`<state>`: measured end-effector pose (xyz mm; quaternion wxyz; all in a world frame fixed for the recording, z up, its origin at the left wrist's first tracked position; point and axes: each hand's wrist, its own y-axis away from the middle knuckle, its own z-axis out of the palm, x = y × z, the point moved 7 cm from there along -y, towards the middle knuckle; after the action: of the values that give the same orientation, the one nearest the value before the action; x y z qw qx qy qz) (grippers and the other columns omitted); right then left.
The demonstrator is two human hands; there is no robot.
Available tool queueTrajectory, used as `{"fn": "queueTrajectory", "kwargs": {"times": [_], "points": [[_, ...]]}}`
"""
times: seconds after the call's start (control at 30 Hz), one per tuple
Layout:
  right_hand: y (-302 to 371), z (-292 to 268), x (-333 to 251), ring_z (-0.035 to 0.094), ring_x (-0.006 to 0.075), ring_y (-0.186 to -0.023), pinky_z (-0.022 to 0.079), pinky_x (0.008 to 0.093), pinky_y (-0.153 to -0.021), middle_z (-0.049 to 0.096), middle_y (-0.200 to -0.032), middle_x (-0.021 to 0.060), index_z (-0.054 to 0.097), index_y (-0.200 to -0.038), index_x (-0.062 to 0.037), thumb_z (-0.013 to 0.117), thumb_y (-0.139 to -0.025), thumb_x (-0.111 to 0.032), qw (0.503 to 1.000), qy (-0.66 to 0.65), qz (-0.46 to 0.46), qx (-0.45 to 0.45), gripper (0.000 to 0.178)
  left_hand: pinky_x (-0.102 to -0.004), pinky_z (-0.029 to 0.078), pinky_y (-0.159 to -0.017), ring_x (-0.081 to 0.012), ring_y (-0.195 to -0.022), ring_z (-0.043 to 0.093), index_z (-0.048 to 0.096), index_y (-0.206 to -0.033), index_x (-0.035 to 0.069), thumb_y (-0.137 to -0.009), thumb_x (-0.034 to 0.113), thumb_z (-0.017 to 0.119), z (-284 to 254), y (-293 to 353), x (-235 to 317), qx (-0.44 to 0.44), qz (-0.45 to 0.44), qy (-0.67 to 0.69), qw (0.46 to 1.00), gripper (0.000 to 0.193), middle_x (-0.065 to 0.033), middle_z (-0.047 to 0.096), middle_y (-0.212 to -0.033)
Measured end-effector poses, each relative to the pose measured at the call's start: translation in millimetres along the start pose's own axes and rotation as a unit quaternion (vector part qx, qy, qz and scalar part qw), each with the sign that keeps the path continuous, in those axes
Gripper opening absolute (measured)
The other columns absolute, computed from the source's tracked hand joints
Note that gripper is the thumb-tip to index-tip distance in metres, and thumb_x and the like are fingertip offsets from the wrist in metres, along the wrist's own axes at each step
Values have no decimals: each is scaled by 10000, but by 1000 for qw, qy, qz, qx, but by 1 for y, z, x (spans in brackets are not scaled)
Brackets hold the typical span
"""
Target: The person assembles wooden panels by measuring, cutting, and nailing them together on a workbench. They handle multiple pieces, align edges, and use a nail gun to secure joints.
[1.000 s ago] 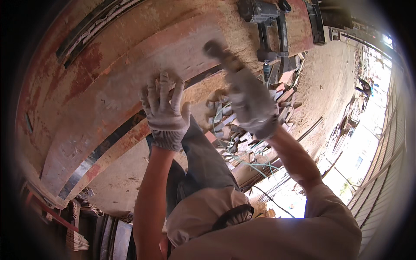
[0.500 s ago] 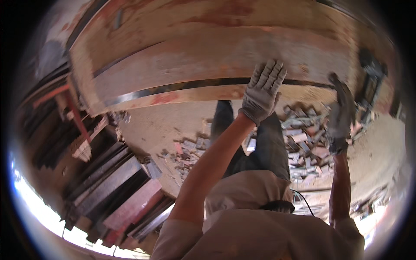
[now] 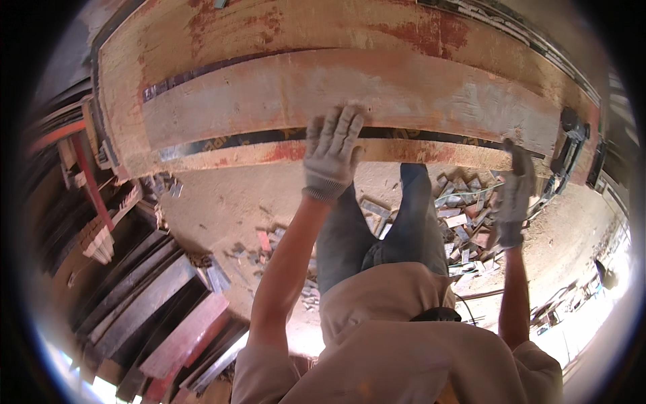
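Observation:
A long worn board point(image 3: 377, 84) with a pale, dusty face lies on a big wooden worktable point(image 3: 269, 30). Along its near side runs a narrow black strip point(image 3: 410, 135) with light markings. My left hand point(image 3: 330, 151), in a grey knit glove, lies with fingers stretched over the strip and the board's near edge. My right hand point(image 3: 516, 195), gloved too and seen edge-on, is at the table's front edge near the strip's right end. Its fingers point away from me, slightly blurred; nothing shows in them. Whether it touches the strip is hard to tell.
Stacked planks point(image 3: 145, 303) lie at the lower left, by a red frame point(image 3: 91, 178). Small wood offcuts point(image 3: 464, 215) are heaped on the floor beyond my legs. A dark metal clamp-like fixture point(image 3: 570, 151) stands at the table's right end. A thin dark strip point(image 3: 182, 77) lies behind the board.
My left hand has moved left along the board, still flat. My right hand has come slightly left and nearer. The whole view has shifted, showing more of the table's far side.

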<state>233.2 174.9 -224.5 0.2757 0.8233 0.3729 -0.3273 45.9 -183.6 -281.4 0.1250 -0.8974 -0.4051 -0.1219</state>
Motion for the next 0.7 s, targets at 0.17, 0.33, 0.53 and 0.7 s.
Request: {"fn": "queueTrajectory", "kwargs": {"times": [0.17, 0.33, 0.53, 0.7], "points": [[38, 122, -125, 577, 320, -1322, 509, 429, -1046, 547, -1523, 198, 481, -1567, -83, 406, -1101, -325, 989, 16, -81, -126, 531, -535, 289, -1268, -279, -1546, 404, 510, -1567, 142, -999, 319, 667, -31, 28, -62, -15, 23, -15, 1000, 615, -70, 464, -1649], [66, 181, -186, 711, 329, -897, 592, 409, -670, 626, -1271, 293, 574, -1492, -109, 655, -934, -126, 961, 180, -193, -78, 565, -531, 296, -1262, -314, -1534, 415, 516, -1556, 109, -997, 325, 672, -50, 43, -116, 2, 18, -18, 1000, 619, -90, 480, -1634], [47, 262, -223, 678, 275, -727, 528, 382, -545, 678, -1064, 226, 690, -1297, -82, 694, -865, -124, 967, 155, -130, -156, 434, -548, 302, -1254, -351, -1497, 445, 519, -1552, 91, -969, 315, 699, -58, 58, -156, 26, 8, -24, 999, 650, -136, 473, -1625], [37, 269, -233, 667, 282, -670, 516, 399, -516, 703, -1009, 178, 707, -1245, -69, 693, -872, -181, 952, 181, -244, -27, 389, -580, 306, -1240, -384, -1490, 438, 502, -1574, 135, -931, 371, 747, -50, 61, -154, 12, -28, -24, 999, 727, -157, 491, -1595]]}}
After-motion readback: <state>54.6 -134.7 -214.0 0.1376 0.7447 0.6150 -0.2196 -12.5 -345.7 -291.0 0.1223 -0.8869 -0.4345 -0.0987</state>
